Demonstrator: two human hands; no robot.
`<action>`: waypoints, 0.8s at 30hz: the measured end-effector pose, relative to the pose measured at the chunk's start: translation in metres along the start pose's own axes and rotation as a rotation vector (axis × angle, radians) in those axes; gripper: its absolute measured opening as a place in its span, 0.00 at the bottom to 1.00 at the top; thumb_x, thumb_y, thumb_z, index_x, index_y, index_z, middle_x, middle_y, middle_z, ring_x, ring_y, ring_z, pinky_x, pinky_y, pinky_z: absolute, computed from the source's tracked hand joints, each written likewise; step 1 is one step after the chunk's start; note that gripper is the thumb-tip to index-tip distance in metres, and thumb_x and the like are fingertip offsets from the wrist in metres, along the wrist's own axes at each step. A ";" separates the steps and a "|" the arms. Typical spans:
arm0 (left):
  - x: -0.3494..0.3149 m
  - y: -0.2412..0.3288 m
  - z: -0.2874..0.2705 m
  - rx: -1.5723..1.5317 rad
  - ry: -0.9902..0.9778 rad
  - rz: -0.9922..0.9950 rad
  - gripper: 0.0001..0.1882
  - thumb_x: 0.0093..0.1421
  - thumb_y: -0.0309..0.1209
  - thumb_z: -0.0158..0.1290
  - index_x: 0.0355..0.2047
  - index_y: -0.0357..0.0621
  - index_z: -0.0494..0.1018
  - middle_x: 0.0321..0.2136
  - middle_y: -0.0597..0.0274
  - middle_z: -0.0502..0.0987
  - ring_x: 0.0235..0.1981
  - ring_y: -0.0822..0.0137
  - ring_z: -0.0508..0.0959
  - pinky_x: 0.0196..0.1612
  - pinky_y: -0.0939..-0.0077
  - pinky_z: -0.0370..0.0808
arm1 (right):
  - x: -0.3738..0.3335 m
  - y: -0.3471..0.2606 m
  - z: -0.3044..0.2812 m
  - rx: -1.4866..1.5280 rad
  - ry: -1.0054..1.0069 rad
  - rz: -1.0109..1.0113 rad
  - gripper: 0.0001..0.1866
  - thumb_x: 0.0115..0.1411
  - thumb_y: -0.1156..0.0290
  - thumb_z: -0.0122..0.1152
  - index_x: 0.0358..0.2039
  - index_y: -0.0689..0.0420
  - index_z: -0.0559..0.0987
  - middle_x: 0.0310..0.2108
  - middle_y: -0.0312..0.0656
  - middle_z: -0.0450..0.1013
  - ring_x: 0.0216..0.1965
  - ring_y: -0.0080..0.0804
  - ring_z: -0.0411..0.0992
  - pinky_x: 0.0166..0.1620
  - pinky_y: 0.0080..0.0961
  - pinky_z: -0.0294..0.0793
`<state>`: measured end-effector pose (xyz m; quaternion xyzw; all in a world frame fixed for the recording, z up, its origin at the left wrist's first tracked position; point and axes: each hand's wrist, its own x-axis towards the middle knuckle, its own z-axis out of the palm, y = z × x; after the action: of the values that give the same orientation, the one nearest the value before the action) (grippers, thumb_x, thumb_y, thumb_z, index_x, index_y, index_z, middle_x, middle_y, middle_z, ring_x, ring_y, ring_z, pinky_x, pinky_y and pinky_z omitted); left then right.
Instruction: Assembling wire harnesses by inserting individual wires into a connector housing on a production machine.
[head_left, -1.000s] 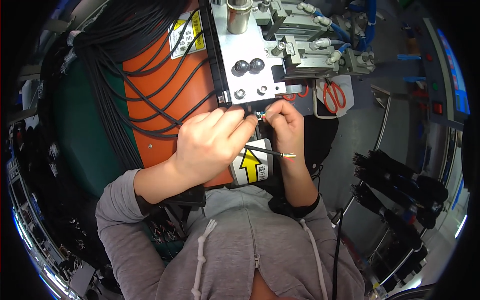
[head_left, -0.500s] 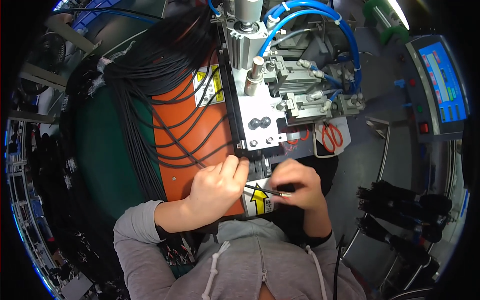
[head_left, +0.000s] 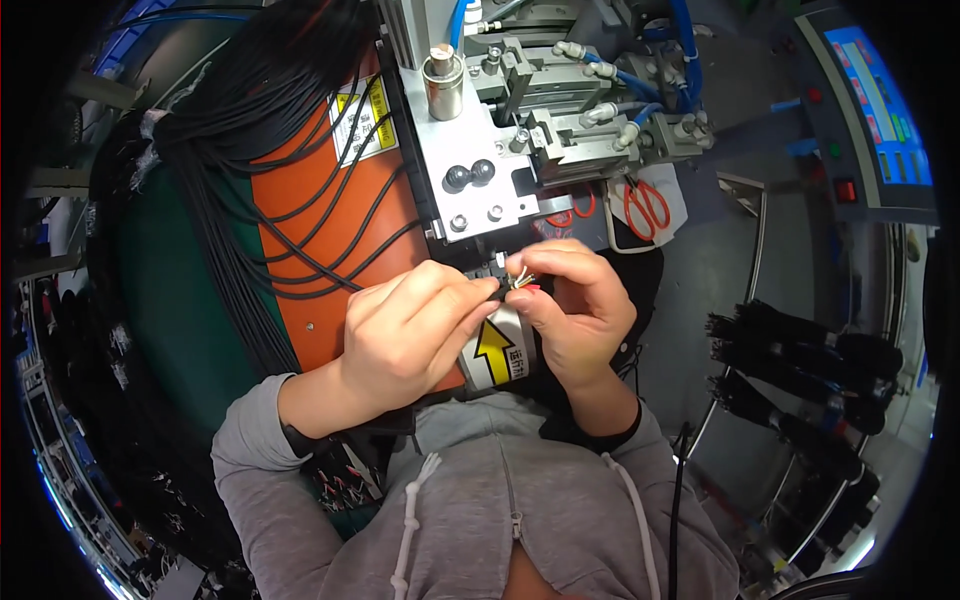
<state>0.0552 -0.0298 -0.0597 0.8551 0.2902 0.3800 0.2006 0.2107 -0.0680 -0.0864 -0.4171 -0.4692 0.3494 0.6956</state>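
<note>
Cable [head_left: 520,282] x1 btwn hands [head_left: 400,325] [head_left: 590,315] x2

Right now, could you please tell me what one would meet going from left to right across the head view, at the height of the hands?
Green surface, orange panel, left hand, white label with a yellow arrow, right hand, bundled black cables.

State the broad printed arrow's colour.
Yellow, black-outlined arrow on a white label; head view.
</note>
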 end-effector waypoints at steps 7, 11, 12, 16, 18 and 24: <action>-0.006 -0.002 0.001 -0.056 -0.033 -0.020 0.09 0.46 0.22 0.62 0.28 0.36 0.75 0.22 0.61 0.70 0.19 0.65 0.73 0.19 0.75 0.69 | 0.002 0.003 -0.013 -0.183 -0.201 -0.060 0.08 0.47 0.81 0.68 0.28 0.64 0.77 0.28 0.43 0.74 0.30 0.30 0.71 0.35 0.24 0.70; -0.010 -0.002 0.003 0.005 -0.078 -0.038 0.09 0.45 0.21 0.61 0.28 0.37 0.75 0.21 0.62 0.69 0.19 0.66 0.72 0.19 0.77 0.67 | -0.001 0.000 -0.012 -0.529 -0.155 -0.284 0.07 0.48 0.79 0.68 0.26 0.62 0.77 0.26 0.40 0.73 0.28 0.29 0.70 0.33 0.23 0.68; -0.011 -0.003 0.004 0.099 -0.075 0.003 0.09 0.44 0.22 0.60 0.29 0.38 0.75 0.22 0.63 0.67 0.19 0.67 0.71 0.19 0.76 0.68 | -0.001 -0.001 -0.011 -0.699 -0.146 -0.398 0.06 0.48 0.78 0.68 0.26 0.61 0.77 0.26 0.39 0.73 0.28 0.28 0.70 0.32 0.22 0.67; -0.011 -0.014 0.006 0.193 -0.071 0.084 0.11 0.44 0.24 0.57 0.31 0.40 0.76 0.22 0.66 0.67 0.20 0.70 0.70 0.18 0.78 0.66 | 0.007 -0.008 -0.023 -0.575 -0.322 0.061 0.05 0.50 0.78 0.65 0.25 0.61 0.76 0.25 0.40 0.72 0.27 0.29 0.69 0.32 0.23 0.67; -0.011 -0.014 0.006 0.193 -0.068 0.098 0.11 0.44 0.25 0.57 0.31 0.40 0.76 0.22 0.66 0.67 0.20 0.71 0.70 0.17 0.79 0.66 | 0.007 -0.007 -0.030 -0.360 -0.313 0.248 0.05 0.50 0.78 0.64 0.25 0.62 0.76 0.24 0.40 0.72 0.27 0.30 0.69 0.32 0.24 0.67; -0.011 -0.005 0.008 0.298 -0.163 0.133 0.17 0.44 0.22 0.56 0.38 0.45 0.79 0.21 0.69 0.65 0.20 0.73 0.68 0.18 0.81 0.65 | 0.007 0.013 -0.042 -0.250 -0.306 0.268 0.04 0.50 0.80 0.62 0.24 0.63 0.75 0.21 0.40 0.69 0.24 0.34 0.67 0.31 0.24 0.68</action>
<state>0.0538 -0.0342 -0.0738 0.9205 0.2691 0.2747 0.0690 0.2513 -0.0669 -0.1040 -0.5008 -0.5493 0.4366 0.5068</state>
